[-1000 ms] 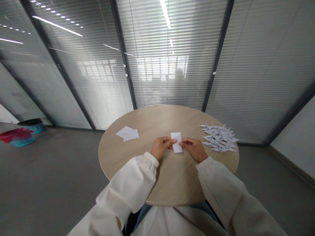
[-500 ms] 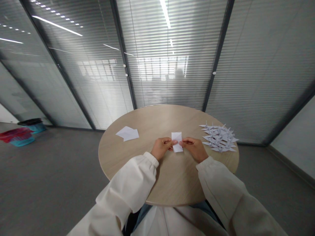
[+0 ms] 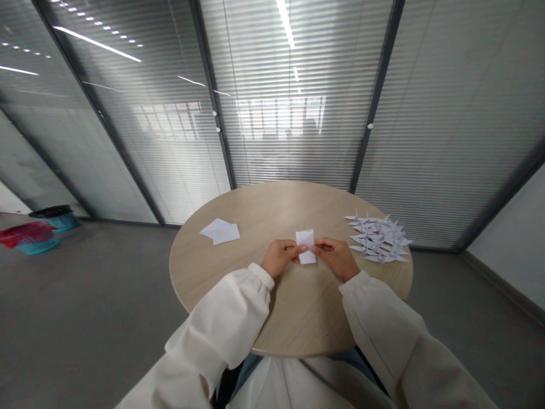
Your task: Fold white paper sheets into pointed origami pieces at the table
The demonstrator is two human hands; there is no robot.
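Observation:
A small white piece of folded paper (image 3: pixel 305 237) is held upright just above the middle of the table, its long sides running away from me. My left hand (image 3: pixel 281 255) pinches its left edge between thumb and fingers. On the opposite edge, my right hand (image 3: pixel 336 257) is closed in the same way. Both thumbs lie across the front of the paper and nearly meet at its middle. The fingers behind the paper are hidden.
Flat white paper sheets (image 3: pixel 220 231) overlap on the left of the round wooden table (image 3: pixel 293 318). Many folded paper cranes (image 3: pixel 380 238) stand in rows on the right. Bins with a red bag (image 3: pixel 29 236) and a black bag (image 3: pixel 55 215) stand on the floor at left, before glass panels with blinds.
My thumbs have slid slightly closer together across the paper. Otherwise the hands, sheets and cranes keep their places.

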